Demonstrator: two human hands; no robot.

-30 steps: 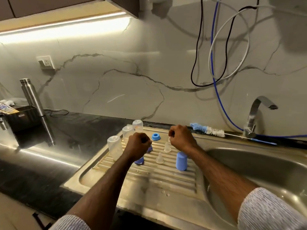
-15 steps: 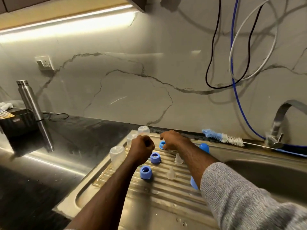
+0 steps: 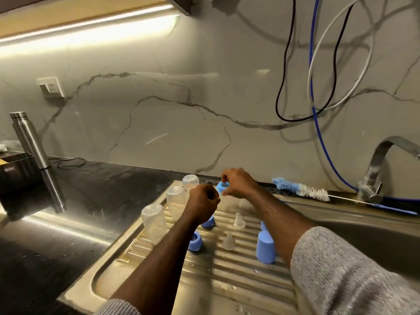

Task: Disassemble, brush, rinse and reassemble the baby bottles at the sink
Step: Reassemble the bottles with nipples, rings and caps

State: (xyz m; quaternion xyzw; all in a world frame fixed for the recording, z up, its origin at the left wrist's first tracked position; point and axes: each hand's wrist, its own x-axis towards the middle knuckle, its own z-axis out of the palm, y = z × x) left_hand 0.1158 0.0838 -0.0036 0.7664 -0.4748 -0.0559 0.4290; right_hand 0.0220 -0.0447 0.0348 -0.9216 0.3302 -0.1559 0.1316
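Ribbed steel drainboard (image 3: 229, 272), blue ring (image 3: 221, 187)

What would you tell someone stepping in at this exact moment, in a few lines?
Right hand pinches a blue collar ring, lifted above the drainboard. Left hand is curled; what it grips is hidden.
On the drainboard: three clear bottles upside down, two more blue rings, two loose nipples, one blue cap standing. Bottle brush lies on the ledge behind the sink.
Done: bottles taken apart; drops of water on the board.
Left: reassembly of rings, nipples, caps and bottles.
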